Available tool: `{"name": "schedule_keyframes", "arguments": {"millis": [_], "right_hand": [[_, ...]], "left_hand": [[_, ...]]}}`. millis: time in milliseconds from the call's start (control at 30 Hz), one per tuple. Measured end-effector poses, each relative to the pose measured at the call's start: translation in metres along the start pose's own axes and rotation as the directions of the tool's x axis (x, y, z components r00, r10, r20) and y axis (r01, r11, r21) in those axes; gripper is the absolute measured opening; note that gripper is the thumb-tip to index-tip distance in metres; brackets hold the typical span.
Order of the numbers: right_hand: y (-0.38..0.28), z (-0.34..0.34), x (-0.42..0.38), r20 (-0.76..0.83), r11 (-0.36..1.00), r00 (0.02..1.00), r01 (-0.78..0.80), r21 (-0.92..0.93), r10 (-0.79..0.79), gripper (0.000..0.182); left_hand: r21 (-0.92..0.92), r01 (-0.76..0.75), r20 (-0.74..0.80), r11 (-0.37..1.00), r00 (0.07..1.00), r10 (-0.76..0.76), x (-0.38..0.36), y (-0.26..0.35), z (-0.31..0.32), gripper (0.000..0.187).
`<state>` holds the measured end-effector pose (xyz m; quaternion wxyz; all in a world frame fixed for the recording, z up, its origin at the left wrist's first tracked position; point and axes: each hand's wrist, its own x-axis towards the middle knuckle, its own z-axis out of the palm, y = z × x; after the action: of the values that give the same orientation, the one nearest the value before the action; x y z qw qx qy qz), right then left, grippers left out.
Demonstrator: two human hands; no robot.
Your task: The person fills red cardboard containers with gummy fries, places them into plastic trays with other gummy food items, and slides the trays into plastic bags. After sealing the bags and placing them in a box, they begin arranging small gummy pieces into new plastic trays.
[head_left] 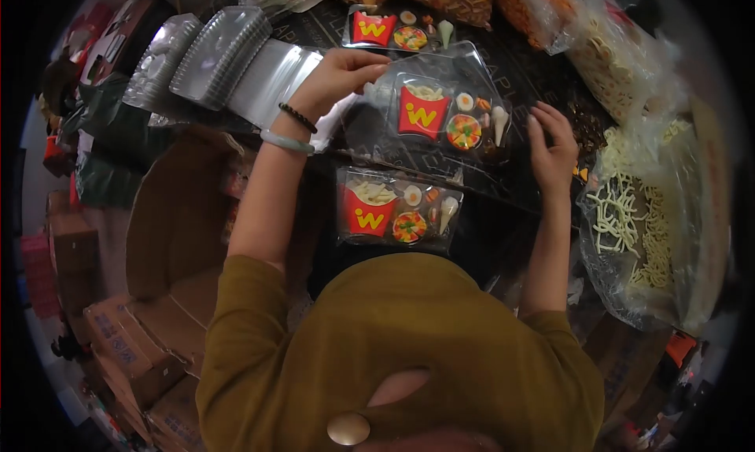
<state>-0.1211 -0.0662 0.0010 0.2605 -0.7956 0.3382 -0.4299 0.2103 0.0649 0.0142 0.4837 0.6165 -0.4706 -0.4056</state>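
Note:
A clear plastic blister pack (425, 147) lies on the black-covered table, holding a red toy fries box (423, 114), a small pizza (464, 132), an egg and an ice cream cone. Its transparent lid (460, 59) stands up behind it. My left hand (346, 76) is closed at the lid's left corner, thumb and forefinger together on its edge. To the right of the pack my right hand (554, 141) hovers with bent, parted fingers and holds nothing. Two similar packs sit nearby, a near pack (401, 236) and a far pack (397, 36).
Stacked clear plastic shells (220, 57) stand at the back left. Bags of small orange pieces (448, 0) line the back. A plastic-lined box of pale toy fries (617, 216) is on the right. An open carton (169, 216) and closed cartons (126, 346) stand at left.

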Motion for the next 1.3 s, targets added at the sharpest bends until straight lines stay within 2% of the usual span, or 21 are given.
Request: {"name": "schedule_keyframes", "arguments": {"millis": [67,100,133,167,200,267,300,367,433,467,500,600,633,733,867,967,1000,1100,1200,1233,1300], "right_hand": [[0.0,-0.027,-0.001,-0.104,0.997,0.995,-0.002,-0.082,-0.006,0.023],[-0.01,-0.034,0.001,-0.057,0.991,0.998,0.033,-0.129,-0.041,0.032],[-0.021,-0.036,0.003,0.055,0.974,0.993,0.115,-0.195,-0.107,0.041],[-0.032,-0.033,0.004,0.17,0.948,0.972,0.202,-0.247,-0.163,0.051],[-0.04,-0.027,0.003,0.322,0.878,0.937,0.264,-0.399,-0.136,0.078],[-0.055,-0.006,0.003,0.524,0.799,0.846,0.381,-0.465,-0.098,0.097],[-0.048,0.006,0.004,0.601,0.798,0.797,0.405,-0.447,-0.068,0.109],[-0.031,0.024,0.008,0.645,0.782,0.763,0.428,-0.453,-0.044,0.113],[-0.023,0.032,0.015,0.679,0.803,0.733,0.42,-0.424,-0.025,0.117],[-0.022,0.034,0.019,0.691,0.813,0.723,0.413,-0.409,-0.019,0.117],[-0.023,0.036,0.023,0.704,0.823,0.71,0.408,-0.395,-0.014,0.117],[-0.013,0.046,0.025,0.708,0.825,0.703,0.434,-0.361,-0.06,0.116],[-0.013,0.048,0.024,0.704,0.819,0.707,0.442,-0.366,-0.068,0.114],[-0.013,0.055,0.017,0.679,0.787,0.729,0.468,-0.402,-0.087,0.108],[-0.024,0.081,0.005,0.67,0.756,0.729,0.517,-0.4,-0.144,0.097],[-0.031,0.095,0.007,0.679,0.786,0.718,0.505,-0.355,-0.154,0.089],[-0.031,0.096,0.005,0.656,0.763,0.733,0.525,-0.377,-0.18,0.087],[-0.036,0.094,0.004,0.667,0.769,0.738,0.483,-0.418,-0.101,0.086],[-0.04,0.093,0.004,0.666,0.783,0.743,0.451,-0.428,-0.065,0.087],[-0.04,0.094,0.003,0.66,0.785,0.747,0.451,-0.426,-0.071,0.087],[-0.037,0.094,0.003,0.646,0.785,0.758,0.453,-0.423,-0.089,0.087]], "left_hand": [[0.246,-0.005,0.085,0.969,0.996,-0.016,0.025,0.012,0.017,0.027],[0.313,-0.12,0.126,0.942,0.988,0.084,0.045,0.002,0.027,0.026],[0.374,-0.235,0.172,0.897,0.968,0.182,0.056,0.002,0.04,0.026],[0.443,-0.152,0.203,0.884,0.977,0.066,0.066,0.003,0.049,0.027],[0.521,-0.214,0.228,0.826,0.968,0.107,0.073,0.002,0.057,0.029],[0.673,-0.349,0.252,0.652,0.937,0.242,0.078,-0.003,0.066,0.031],[0.707,-0.368,0.159,0.604,0.915,0.371,0.075,-0.009,0.068,0.031],[0.782,-0.37,-0.012,0.502,0.796,0.606,0.059,-0.022,0.069,0.03],[0.82,-0.206,-0.14,0.535,0.833,0.535,0.03,-0.021,0.069,0.042],[0.81,-0.135,-0.206,0.57,0.845,0.494,0.019,-0.025,0.069,0.044],[0.802,-0.151,-0.212,0.578,0.832,0.512,0.01,-0.032,0.069,0.042],[0.668,-0.029,-0.277,0.743,0.918,0.285,-0.001,-0.041,0.072,0.036],[0.703,-0.063,-0.275,0.708,0.895,0.353,-0.002,-0.043,0.074,0.031],[0.721,0.031,-0.286,0.692,0.923,0.257,-0.002,-0.044,0.079,0.028],[0.733,0.039,-0.291,0.679,0.92,0.261,0.0,-0.046,0.086,0.025],[0.71,0.006,-0.261,0.705,0.931,0.255,-0.005,-0.044,0.078,0.026],[0.689,0.007,-0.234,0.724,0.949,0.213,-0.013,-0.04,0.071,0.035],[0.858,0.039,-0.298,0.512,0.85,0.434,-0.051,-0.034,0.053,0.035],[0.918,0.185,-0.255,0.352,0.953,0.164,-0.08,-0.029,0.038,0.031],[0.939,0.167,-0.232,0.3,0.953,0.193,-0.082,-0.034,0.037,0.022],[0.971,0.163,-0.179,0.175,0.981,0.079,-0.082,-0.031,0.038,0.017]]}}
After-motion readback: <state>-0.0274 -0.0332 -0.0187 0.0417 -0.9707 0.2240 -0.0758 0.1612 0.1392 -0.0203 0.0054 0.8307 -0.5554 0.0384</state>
